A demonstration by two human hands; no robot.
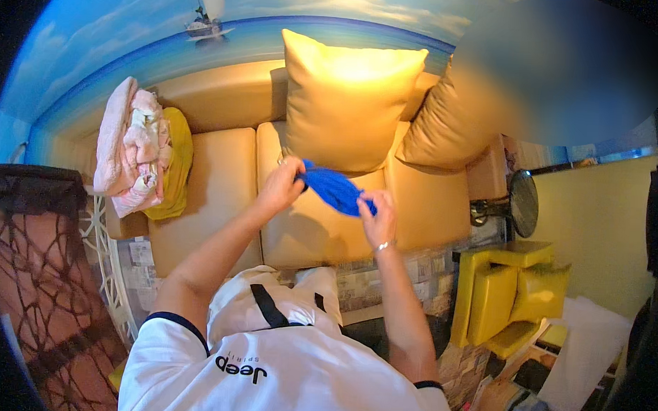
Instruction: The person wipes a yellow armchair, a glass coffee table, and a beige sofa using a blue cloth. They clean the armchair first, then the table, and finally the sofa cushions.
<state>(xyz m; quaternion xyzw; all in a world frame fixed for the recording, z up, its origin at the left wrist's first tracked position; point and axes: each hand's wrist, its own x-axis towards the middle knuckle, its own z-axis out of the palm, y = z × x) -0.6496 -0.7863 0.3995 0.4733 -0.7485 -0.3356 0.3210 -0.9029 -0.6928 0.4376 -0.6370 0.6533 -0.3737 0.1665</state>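
A small blue cloth (334,190) is stretched between my two hands above the sofa seat. My left hand (284,183) pinches its left end, where a ring shows on one finger. Its lower right end is gripped by the thumb and fingers of my right hand (379,211), with a bracelet on that wrist. What kind of cloth item it is, I cannot tell. Behind it a large tan cushion (348,108) leans against the back of the tan sofa (215,185).
Folded pink bedding (114,143) and a yellow cushion (179,165) rest on the sofa's left end. A second tan cushion (446,122) leans at right. Beyond are a round black fan-like object (523,203), a yellow chair (491,301) and white cloth (585,350). A patterned dark curtain (38,282) hangs left.
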